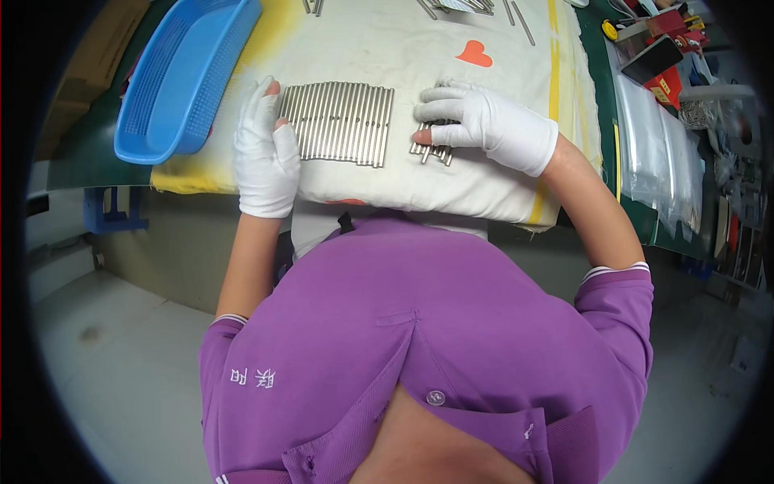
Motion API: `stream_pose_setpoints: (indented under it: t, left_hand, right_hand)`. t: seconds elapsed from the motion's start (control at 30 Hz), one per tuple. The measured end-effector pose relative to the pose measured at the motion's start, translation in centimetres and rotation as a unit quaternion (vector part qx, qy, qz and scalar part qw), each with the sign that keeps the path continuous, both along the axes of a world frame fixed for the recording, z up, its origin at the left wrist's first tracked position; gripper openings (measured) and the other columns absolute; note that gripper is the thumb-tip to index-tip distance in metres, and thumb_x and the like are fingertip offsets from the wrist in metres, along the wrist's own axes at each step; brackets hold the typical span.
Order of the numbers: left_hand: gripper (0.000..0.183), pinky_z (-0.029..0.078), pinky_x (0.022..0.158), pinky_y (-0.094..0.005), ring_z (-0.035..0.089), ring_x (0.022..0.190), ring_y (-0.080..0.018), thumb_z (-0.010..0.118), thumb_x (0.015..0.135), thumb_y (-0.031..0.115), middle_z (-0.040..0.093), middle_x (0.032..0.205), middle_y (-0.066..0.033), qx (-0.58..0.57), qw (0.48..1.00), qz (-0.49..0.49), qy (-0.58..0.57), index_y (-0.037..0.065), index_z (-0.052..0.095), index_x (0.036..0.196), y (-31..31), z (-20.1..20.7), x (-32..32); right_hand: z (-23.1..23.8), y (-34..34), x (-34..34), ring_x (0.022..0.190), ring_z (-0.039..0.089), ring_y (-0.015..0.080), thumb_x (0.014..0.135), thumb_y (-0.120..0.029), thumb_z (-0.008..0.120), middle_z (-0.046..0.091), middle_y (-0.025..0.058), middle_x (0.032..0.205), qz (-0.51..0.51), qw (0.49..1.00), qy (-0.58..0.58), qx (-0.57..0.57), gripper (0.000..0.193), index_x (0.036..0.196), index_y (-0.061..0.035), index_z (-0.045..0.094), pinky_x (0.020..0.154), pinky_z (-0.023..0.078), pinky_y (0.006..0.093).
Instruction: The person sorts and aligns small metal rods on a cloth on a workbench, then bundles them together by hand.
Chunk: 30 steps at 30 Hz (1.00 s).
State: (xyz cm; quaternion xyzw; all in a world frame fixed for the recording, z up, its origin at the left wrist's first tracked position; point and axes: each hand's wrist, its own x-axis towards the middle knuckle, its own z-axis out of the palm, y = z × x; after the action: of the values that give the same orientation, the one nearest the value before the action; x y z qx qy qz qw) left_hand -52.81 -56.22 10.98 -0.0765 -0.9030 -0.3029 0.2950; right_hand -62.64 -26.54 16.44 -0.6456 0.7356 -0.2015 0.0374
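A row of shiny metal rods [343,125] lies side by side on the pale cloth [500,189]. My left hand [268,157], in a white glove with bare thumb and fingertip showing, rests against the row's left edge, its fingers stretched out. To the right of the row, my gloved right hand [484,125] lies over a smaller group of metal rods [431,152]. Its fingers reach leftward across them and partly hide them; the bare thumb tip touches the rods. Whether the right fingers grip any rod is hard to make out.
A blue plastic basket [153,149] stands at the left. More loose rods [520,22] lie at the far edge, beyond a red heart print [476,54] on the cloth. Clear plastic bags [657,149] and a dark phone-like object [651,59] lie on the right.
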Motion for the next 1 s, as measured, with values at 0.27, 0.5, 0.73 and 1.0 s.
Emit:
stream_pose_setpoints:
  t: [0.27, 0.5, 0.73, 1.0]
  left_hand:
    - [0.039, 0.037, 0.104, -0.0431, 0.048, 0.121, -0.0391, 0.048, 0.085, 0.002, 0.054, 0.125, -0.0205, 0.001, 1.0, 0.007, -0.004, -0.003, 0.051, 0.124, 0.2, 0.2, 0.0]
    - [0.038, 0.038, 0.103, -0.0435, 0.048, 0.121, -0.0388, 0.048, 0.084, 0.002, 0.055, 0.123, -0.0203, 0.011, 1.0, 0.008, -0.017, -0.003, 0.052, 0.122, 0.3, 0.3, -0.1]
    - [0.035, 0.039, 0.101, -0.0438, 0.049, 0.12, -0.0393, 0.049, 0.084, 0.002, 0.057, 0.12, -0.0197, 0.007, 1.0, 0.014, -0.004, -0.001, 0.053, 0.118, 0.5, 0.3, 0.0]
    - [0.037, 0.04, 0.1, -0.0443, 0.05, 0.119, -0.0405, 0.052, 0.083, 0.006, 0.058, 0.119, -0.0198, -0.008, 1.0, 0.006, -0.005, -0.002, 0.053, 0.119, 0.1, 0.1, -0.2]
  right_hand:
    - [-1.0, -1.5, -1.1, 0.098, 0.06, 0.0328, 0.07, 0.006, 0.065, 0.06, 0.0114, 0.11, 0.018, 0.996, -0.026, -0.082, 0.041, 0.109, -0.0066, 0.06, 0.08, 0.051, 0.0369]
    - [-0.8, -2.9, -0.2, 0.125, 0.04, 0.0386, 0.089, -0.045, 0.05, 0.044, 0.0181, 0.135, -0.083, 0.994, 0.063, 0.028, 0.06, 0.135, -0.0059, 0.043, 0.103, 0.034, 0.0468]
    - [-1.3, -0.1, 0.9, 0.127, 0.038, 0.0408, 0.088, -0.047, 0.051, 0.04, 0.0222, 0.137, -0.135, 0.987, 0.074, 0.04, 0.067, 0.137, -0.003, 0.037, 0.106, 0.032, 0.0475]
    - [-1.4, -3.3, 2.1, 0.122, 0.046, 0.0353, 0.089, -0.037, 0.058, 0.049, 0.0179, 0.129, -0.141, 0.989, 0.034, -0.029, 0.056, 0.131, -0.0033, 0.047, 0.101, 0.039, 0.0419]
